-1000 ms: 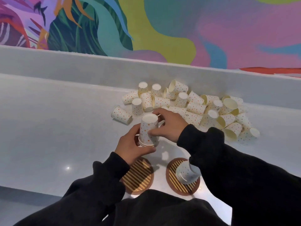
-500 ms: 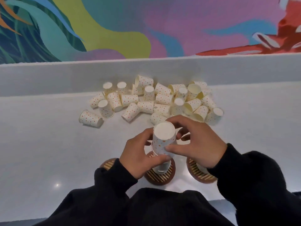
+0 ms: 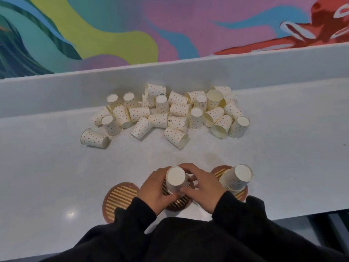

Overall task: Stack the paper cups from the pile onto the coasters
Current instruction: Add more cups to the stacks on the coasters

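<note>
A pile of dotted paper cups (image 3: 166,112) lies at the back of the white counter. Three round slatted coasters sit near the front edge. The left coaster (image 3: 120,199) is bare. On the middle coaster (image 3: 178,204) stands an upside-down cup stack (image 3: 176,179); my left hand (image 3: 154,190) and my right hand (image 3: 204,190) both grip it from the sides. The right coaster (image 3: 220,171) carries another upside-down cup stack (image 3: 237,178), untouched.
A raised white ledge (image 3: 170,72) runs behind the pile, with a colourful mural above it. The counter's front edge (image 3: 302,211) lies close to my body, with a dark gap at the lower right.
Both hands have lowered the cup stack down onto the middle coaster. The view shifted, so the right coaster's stack is uncovered.
</note>
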